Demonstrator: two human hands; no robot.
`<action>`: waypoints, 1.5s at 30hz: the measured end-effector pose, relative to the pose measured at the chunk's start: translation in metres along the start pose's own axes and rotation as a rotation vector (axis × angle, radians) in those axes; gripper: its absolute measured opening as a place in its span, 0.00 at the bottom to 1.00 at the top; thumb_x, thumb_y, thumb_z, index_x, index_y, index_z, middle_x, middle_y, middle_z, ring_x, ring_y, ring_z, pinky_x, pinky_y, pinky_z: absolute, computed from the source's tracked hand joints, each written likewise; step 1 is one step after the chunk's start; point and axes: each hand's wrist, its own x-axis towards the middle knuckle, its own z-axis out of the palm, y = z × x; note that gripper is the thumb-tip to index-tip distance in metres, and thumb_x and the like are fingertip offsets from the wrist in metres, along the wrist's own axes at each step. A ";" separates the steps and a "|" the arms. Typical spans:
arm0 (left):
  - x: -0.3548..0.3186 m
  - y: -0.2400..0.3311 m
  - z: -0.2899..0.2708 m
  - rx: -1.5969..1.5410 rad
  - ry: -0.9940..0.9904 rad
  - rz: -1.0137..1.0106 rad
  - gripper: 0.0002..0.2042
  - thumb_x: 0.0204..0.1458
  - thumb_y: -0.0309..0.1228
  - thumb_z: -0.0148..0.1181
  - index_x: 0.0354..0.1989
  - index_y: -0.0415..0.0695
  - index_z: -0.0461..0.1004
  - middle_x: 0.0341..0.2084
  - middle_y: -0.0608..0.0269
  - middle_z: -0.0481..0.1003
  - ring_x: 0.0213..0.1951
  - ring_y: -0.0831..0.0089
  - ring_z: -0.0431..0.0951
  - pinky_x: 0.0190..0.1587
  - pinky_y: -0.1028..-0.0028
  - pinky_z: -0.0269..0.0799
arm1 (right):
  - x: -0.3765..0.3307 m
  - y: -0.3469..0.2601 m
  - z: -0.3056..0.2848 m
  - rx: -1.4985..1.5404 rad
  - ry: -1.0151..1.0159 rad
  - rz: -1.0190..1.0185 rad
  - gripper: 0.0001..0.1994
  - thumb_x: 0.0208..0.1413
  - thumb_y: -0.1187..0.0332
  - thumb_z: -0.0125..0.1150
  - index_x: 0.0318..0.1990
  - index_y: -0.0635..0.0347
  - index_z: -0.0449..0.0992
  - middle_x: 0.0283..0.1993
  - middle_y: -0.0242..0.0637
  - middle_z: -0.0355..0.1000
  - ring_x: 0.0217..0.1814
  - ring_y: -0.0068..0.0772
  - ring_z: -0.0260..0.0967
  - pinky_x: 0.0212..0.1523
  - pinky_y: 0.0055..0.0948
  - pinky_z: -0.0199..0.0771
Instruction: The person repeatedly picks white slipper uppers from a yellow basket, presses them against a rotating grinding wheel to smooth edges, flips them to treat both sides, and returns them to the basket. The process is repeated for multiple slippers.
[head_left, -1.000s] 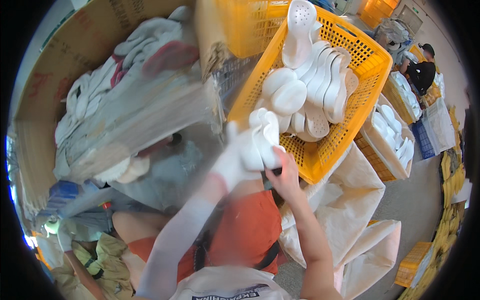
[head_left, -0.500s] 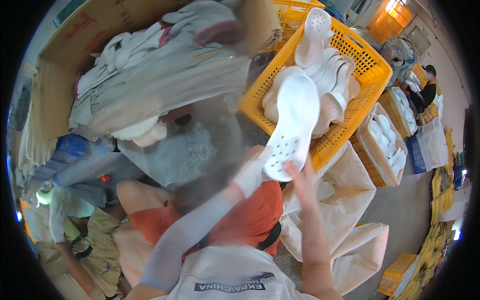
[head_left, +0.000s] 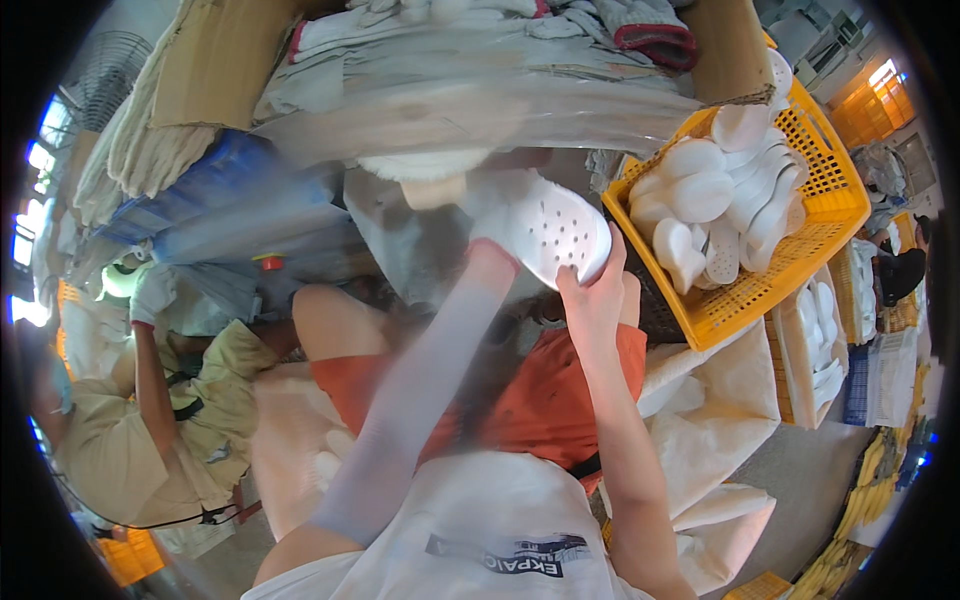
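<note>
A white shoe sole (head_left: 560, 235) with small holes at its rounded end is held in both hands, tilted above my lap. My right hand (head_left: 597, 290), bare, pinches the perforated end with its thumb on top and fingers behind. My left hand (head_left: 487, 215), in a white glove, is at the sole's other end; motion blurs it, but it appears closed around the edge. Just beyond it is a pale fuzzy wheel-like part (head_left: 420, 165) under a clear plastic sheet (head_left: 480, 120). Whether the sole touches that part is hidden by my left hand.
A yellow basket (head_left: 690, 320) of white soles stands to the right. Ahead is a cardboard box (head_left: 225, 70) with white gloves (head_left: 400, 15). A red knob (head_left: 268, 262) shows at left, near a co-worker's gloved hand (head_left: 152, 293). More soles fill a bin (head_left: 800, 340) farther right.
Both hands have brought the sole from in front of the yellow basket, leftward, to beside the fuzzy part. The view has turned, so the basket appears farther right.
</note>
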 end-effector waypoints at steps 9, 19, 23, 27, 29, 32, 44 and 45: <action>0.013 -0.023 0.024 -2.600 0.113 -0.489 0.21 0.70 0.42 0.45 0.63 0.41 0.71 0.58 0.55 0.76 0.58 0.59 0.77 0.61 0.60 0.74 | 0.023 -0.006 0.038 -0.146 0.045 0.081 0.38 0.52 0.66 0.65 0.71 0.67 0.60 0.57 0.60 0.76 0.60 0.56 0.76 0.61 0.43 0.74; -0.021 -0.066 -0.045 -0.700 -0.123 -0.714 0.22 0.62 0.46 0.53 0.49 0.39 0.80 0.45 0.50 0.83 0.51 0.58 0.81 0.55 0.62 0.74 | 0.053 -0.009 0.056 -0.163 -0.075 0.011 0.32 0.50 0.64 0.64 0.63 0.70 0.70 0.42 0.59 0.80 0.44 0.57 0.81 0.49 0.43 0.80; -0.046 -0.063 -0.070 -0.649 0.132 -0.528 0.21 0.60 0.48 0.56 0.46 0.43 0.80 0.42 0.45 0.81 0.48 0.50 0.80 0.55 0.64 0.72 | 0.070 -0.005 0.051 0.024 -0.216 0.126 0.28 0.49 0.64 0.63 0.56 0.76 0.74 0.32 0.49 0.78 0.29 0.40 0.83 0.29 0.35 0.83; -0.069 -0.052 -0.099 -0.557 0.338 -0.154 0.22 0.61 0.49 0.54 0.49 0.43 0.80 0.42 0.46 0.81 0.47 0.48 0.79 0.54 0.62 0.72 | 0.092 0.017 0.060 -0.009 -0.220 0.203 0.24 0.50 0.63 0.64 0.49 0.77 0.76 0.35 0.51 0.78 0.29 0.41 0.82 0.24 0.33 0.82; -0.075 -0.050 -0.107 -0.657 0.229 -0.200 0.21 0.61 0.47 0.55 0.53 0.43 0.77 0.45 0.47 0.80 0.49 0.49 0.79 0.54 0.62 0.72 | 0.102 0.028 0.075 -0.123 -0.226 0.210 0.26 0.50 0.60 0.65 0.51 0.75 0.76 0.40 0.51 0.79 0.41 0.44 0.82 0.38 0.36 0.82; -0.073 -0.050 -0.098 -0.876 -0.129 -0.344 0.21 0.62 0.44 0.58 0.56 0.42 0.75 0.49 0.50 0.78 0.51 0.56 0.78 0.52 0.64 0.73 | 0.104 0.027 0.092 -0.019 -0.287 0.282 0.33 0.49 0.64 0.65 0.63 0.71 0.69 0.54 0.50 0.76 0.60 0.44 0.74 0.60 0.36 0.71; 0.004 -0.016 -0.014 -1.148 0.219 -0.542 0.24 0.62 0.47 0.62 0.51 0.36 0.79 0.42 0.58 0.80 0.43 0.69 0.78 0.44 0.68 0.75 | -0.027 -0.016 0.029 -0.147 -0.052 0.056 0.31 0.62 0.74 0.59 0.72 0.68 0.59 0.53 0.47 0.78 0.56 0.36 0.77 0.53 0.33 0.79; 0.005 -0.023 -0.014 -0.844 0.117 -0.464 0.23 0.62 0.47 0.61 0.52 0.37 0.78 0.45 0.57 0.80 0.45 0.67 0.79 0.46 0.67 0.76 | -0.022 -0.005 0.037 -0.093 -0.014 0.042 0.29 0.62 0.74 0.58 0.71 0.68 0.61 0.53 0.46 0.78 0.55 0.35 0.78 0.52 0.32 0.79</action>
